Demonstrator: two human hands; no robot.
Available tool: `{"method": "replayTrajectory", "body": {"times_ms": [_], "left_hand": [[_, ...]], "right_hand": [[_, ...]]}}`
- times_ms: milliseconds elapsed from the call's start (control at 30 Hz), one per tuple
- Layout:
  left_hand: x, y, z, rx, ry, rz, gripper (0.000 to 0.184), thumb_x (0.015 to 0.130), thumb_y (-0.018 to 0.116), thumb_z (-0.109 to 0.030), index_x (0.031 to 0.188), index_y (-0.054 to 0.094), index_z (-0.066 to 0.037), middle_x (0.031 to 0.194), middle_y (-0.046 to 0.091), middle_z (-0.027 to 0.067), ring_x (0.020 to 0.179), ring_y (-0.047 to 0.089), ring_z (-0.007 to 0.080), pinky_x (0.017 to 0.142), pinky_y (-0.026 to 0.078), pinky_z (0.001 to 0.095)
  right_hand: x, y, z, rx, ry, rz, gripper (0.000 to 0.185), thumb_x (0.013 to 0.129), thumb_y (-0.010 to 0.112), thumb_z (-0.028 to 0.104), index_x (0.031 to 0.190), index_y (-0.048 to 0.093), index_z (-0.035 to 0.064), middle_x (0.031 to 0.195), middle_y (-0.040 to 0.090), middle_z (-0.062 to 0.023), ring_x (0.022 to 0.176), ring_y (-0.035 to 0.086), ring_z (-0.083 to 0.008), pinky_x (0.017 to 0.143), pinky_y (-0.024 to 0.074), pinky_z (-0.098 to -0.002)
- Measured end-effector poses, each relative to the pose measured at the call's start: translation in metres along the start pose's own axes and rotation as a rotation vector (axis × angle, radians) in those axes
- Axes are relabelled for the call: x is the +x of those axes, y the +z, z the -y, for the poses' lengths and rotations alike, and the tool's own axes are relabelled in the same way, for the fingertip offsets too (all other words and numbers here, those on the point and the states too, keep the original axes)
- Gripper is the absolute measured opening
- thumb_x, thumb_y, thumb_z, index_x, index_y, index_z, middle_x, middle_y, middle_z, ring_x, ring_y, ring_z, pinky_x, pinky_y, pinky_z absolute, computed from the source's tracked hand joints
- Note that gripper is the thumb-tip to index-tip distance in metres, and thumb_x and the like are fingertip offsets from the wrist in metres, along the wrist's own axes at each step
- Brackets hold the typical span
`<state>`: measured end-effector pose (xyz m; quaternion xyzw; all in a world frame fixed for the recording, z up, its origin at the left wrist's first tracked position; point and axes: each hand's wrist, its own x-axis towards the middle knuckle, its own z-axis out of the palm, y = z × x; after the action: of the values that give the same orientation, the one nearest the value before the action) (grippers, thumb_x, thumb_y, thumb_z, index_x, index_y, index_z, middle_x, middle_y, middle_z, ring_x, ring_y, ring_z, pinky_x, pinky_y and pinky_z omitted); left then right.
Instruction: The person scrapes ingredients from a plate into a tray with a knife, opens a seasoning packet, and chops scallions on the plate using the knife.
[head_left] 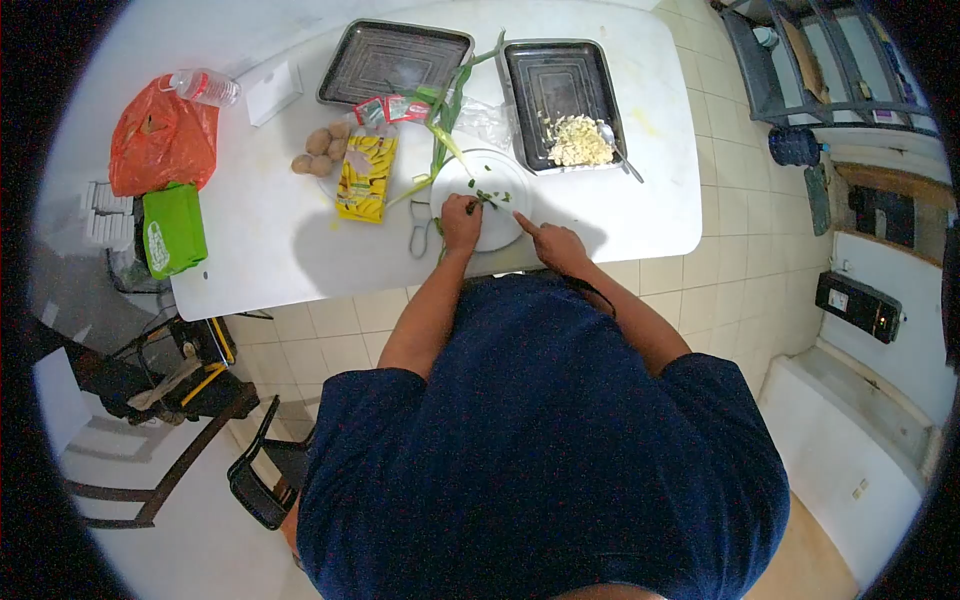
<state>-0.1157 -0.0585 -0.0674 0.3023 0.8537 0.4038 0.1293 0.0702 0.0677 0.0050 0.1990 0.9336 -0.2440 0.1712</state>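
Note:
Over a round white plate (508,228) near the table's front edge, my left hand (461,222) is closed on dark green leaves (485,199). My right hand (553,244) grips a knife (503,208), its index finger stretched along it towards the leaves. Small cut green pieces lie on the plate. Long green onion stalks (443,140) stretch from the plate's left side to the back of the table. Scissors (419,228) with light handles lie left of the plate.
Two dark trays (395,62) (560,85) stand at the back; the right one holds chopped pale food (580,142) and a spoon. Further left are a yellow packet (367,178), brown potatoes (319,146), a red bag (165,140), a bottle (205,87) and a green bag (174,229).

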Motion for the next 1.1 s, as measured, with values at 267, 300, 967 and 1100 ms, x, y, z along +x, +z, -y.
{"method": "replayTrajectory", "body": {"times_ms": [267,300,967,1100], "left_hand": [[0.003,-0.005,-0.005,0.081,0.003,0.046,0.016,0.077,0.071,-0.016,0.085,0.071,-0.003,0.084,0.06,0.0175,0.083,0.058,0.0365,0.076,0.046,0.0455],[0.004,-0.003,-0.002,0.087,0.005,0.046,0.016,0.078,0.071,-0.016,0.086,0.072,-0.003,0.084,0.06,0.0174,0.083,0.058,0.0364,0.077,0.046,0.0454],[0.001,0.004,0.007,0.096,-0.013,0.027,0.014,0.08,0.069,-0.014,0.088,0.073,-0.004,0.083,0.061,0.0152,0.084,0.059,0.0341,0.077,0.047,0.0437],[0.001,0.007,0.012,0.094,0.026,0.009,0.012,0.079,0.07,-0.013,0.087,0.072,-0.004,0.083,0.06,0.0151,0.084,0.058,0.0342,0.078,0.046,0.0439]], "right_hand": [[-0.001,0.002,-0.008,0.006,0.088,-0.043,0.068,0.093,0.045,0.01,0.153,0.023,0.0326,0.083,0.064,-0.0174,0.07,0.065,-0.0349,0.064,0.053,-0.0481],[0.0,0.0,-0.008,0.008,0.083,-0.03,0.068,0.093,0.045,0.01,0.153,0.023,0.0324,0.082,0.064,-0.0175,0.07,0.065,-0.0347,0.064,0.0528,-0.0481],[0.001,0.003,0.013,0.024,0.005,0.036,0.075,0.088,0.048,0.007,0.154,0.022,0.0309,0.083,0.064,-0.018,0.073,0.065,-0.0355,0.067,0.0523,-0.0481],[-0.01,0.003,0.013,0.058,0.016,0.042,0.074,0.089,0.047,0.008,0.154,0.02,0.0314,0.085,0.064,-0.0184,0.073,0.066,-0.0358,0.067,0.0528,-0.0483]]}}
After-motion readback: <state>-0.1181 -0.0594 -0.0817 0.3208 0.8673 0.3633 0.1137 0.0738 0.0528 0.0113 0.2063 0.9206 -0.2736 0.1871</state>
